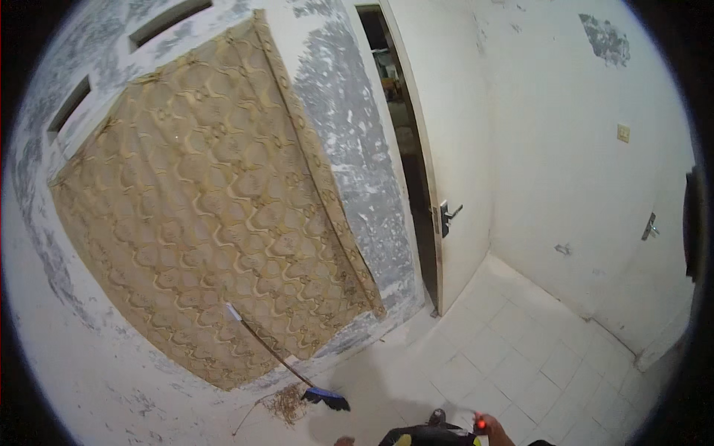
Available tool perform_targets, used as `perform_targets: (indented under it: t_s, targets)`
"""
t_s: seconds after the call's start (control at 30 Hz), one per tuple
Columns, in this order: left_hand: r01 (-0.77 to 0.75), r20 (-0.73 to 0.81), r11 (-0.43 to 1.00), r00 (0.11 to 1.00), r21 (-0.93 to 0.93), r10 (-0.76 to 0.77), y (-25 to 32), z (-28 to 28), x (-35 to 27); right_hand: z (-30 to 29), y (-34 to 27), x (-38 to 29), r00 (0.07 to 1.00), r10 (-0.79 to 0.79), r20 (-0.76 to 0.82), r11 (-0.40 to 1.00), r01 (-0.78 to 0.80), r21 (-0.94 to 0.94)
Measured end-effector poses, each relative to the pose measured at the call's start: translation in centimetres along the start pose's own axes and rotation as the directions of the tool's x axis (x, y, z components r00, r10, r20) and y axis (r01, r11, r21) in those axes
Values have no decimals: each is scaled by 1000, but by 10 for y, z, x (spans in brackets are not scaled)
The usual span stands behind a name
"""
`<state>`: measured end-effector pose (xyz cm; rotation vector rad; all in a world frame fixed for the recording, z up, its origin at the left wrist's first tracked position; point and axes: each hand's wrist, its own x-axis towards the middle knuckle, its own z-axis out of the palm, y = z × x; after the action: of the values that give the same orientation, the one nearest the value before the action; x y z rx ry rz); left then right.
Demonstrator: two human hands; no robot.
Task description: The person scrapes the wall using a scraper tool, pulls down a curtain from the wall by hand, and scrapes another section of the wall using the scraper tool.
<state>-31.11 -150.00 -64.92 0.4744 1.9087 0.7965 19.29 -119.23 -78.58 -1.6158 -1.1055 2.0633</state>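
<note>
At the bottom edge, right of the middle, my right hand point(493, 430) is closed around a small dark-bodied object with a bright red part point(481, 423). The object's exact kind is too small to tell. Only a sliver of my left hand point(345, 441) shows at the bottom edge, and whatever it might hold is cut off. Between the hands, dark clothing with yellow patches point(415, 437) covers my body, and one foot point(438, 416) shows on the tiles. A broom point(273, 352) with blue-and-black bristles leans against a patterned curtain, ahead and left of my left hand.
Dry brown fibres point(285, 404) lie beside the broom. The beige curtain point(223, 212) hangs on a patchy grey-white wall. A white door point(457, 139) with a lever handle stands ajar. Another handle point(650, 227) and a light switch point(623, 133) are on the right. Pale tiles point(502, 351) cover the floor.
</note>
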Motion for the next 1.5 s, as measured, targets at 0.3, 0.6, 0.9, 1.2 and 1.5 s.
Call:
perform_targets:
  t_s: [0.3, 0.6, 0.9, 1.2, 1.5]
  targets:
    - [-67, 157, 997, 986, 28, 62, 206, 45, 180, 55, -257, -20, 966, 22, 257, 988, -61, 145]
    - [-52, 434, 936, 876, -347, 210, 384, 79, 269, 117, -328, -18, 949, -295, -114, 930, 257, -261]
    - [-162, 328, 934, 906, -319, 269, 528, 5, 340, 223, -459, 57, 849, -487, -204, 873, 470, -128]
    - [-573, 93, 649, 710, -502, 698, 698, -83, 336, 285, -510, 131, 517, -799, -308, 567, 818, -98]
    - [-894, -421, 305, 428, -329, 800, 823, -143, 248, 298, -659, 102, 537, -840, -74, 529, 842, 110]
